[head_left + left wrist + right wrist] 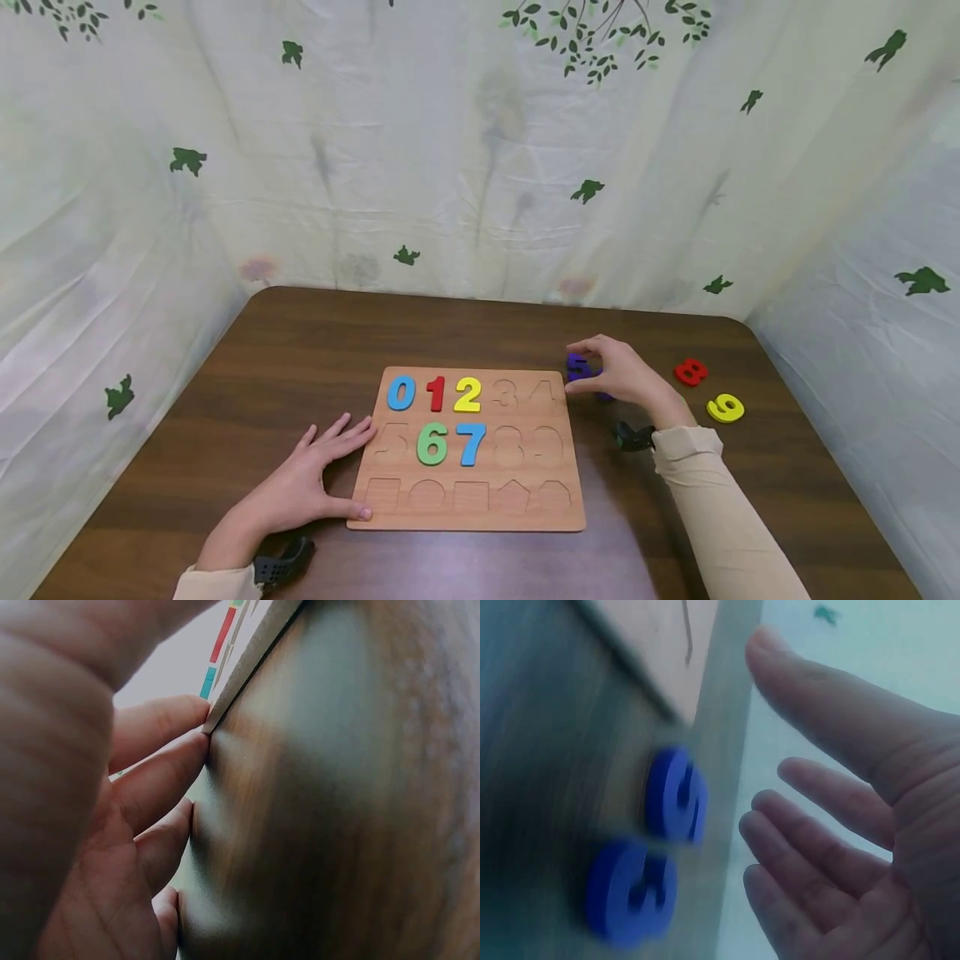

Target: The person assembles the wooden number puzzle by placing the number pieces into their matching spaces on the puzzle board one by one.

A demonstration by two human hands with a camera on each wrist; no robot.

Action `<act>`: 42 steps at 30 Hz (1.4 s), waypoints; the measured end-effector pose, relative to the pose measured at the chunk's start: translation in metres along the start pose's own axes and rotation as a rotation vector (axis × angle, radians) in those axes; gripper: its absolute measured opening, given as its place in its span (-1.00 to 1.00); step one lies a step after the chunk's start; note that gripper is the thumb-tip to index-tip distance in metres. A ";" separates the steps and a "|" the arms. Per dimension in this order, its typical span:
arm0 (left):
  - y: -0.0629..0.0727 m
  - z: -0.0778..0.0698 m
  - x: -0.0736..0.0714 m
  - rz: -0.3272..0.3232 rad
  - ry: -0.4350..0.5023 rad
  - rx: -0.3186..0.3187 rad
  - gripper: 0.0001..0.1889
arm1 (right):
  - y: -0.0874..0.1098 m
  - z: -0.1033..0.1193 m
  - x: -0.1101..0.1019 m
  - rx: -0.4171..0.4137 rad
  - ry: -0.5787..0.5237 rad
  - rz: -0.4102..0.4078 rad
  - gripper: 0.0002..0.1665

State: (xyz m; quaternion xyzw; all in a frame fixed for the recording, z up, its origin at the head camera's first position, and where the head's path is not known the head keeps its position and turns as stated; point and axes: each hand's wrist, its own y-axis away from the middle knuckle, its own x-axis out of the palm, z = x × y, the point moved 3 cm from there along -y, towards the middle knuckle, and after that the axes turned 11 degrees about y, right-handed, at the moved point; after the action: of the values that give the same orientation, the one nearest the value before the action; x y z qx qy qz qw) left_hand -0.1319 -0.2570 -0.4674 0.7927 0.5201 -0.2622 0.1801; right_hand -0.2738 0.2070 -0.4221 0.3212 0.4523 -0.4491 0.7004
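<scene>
A wooden number board (468,518) lies on the table with a blue 0 (392,393), red 1 (437,394), yellow 2 (467,400), green 6 (423,445) and blue 7 (472,443) in it. My left hand (303,483) rests at its left edge, fingers spread, thumb on the lower corner. Beyond the board's upper right corner, my right hand (618,375) hovers over a dark blue 5 (676,799) and a dark blue 3 (622,900). Its fingers and thumb stand apart from both numbers in the right wrist view. The head view partly hides the 3 behind this hand.
Right of my right hand lie a red 8 (691,372) and a yellow 9 (725,408), apart from each other. Carved outlines of numbers and shapes show on the board. A patterned white curtain (450,167) hangs behind the brown table (315,333).
</scene>
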 end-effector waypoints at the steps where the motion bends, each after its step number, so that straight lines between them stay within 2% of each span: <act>1: 0.000 0.000 0.000 0.000 -0.002 0.000 0.14 | 0.003 -0.005 -0.001 0.016 -0.003 0.002 -0.16; 9: -0.001 0.001 0.001 0.001 -0.007 0.001 0.14 | 0.023 -0.035 -0.007 0.137 -0.007 0.080 -0.08; 21: -0.001 0.002 0.001 0.003 -0.001 -0.006 0.14 | 0.032 -0.053 -0.003 0.143 -0.039 0.156 -0.03; 34: 0.000 0.001 0.001 0.003 -0.001 -0.001 0.14 | 0.032 -0.064 0.005 0.149 -0.128 0.105 -0.06; 42: 0.000 0.002 0.001 -0.001 -0.003 0.000 0.14 | 0.030 -0.067 0.006 0.163 -0.142 0.101 -0.08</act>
State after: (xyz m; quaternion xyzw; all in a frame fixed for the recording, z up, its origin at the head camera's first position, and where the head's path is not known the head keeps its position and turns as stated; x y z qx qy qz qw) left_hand -0.1324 -0.2574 -0.4693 0.7920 0.5201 -0.2636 0.1809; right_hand -0.2683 0.2743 -0.4523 0.3669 0.3467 -0.4703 0.7239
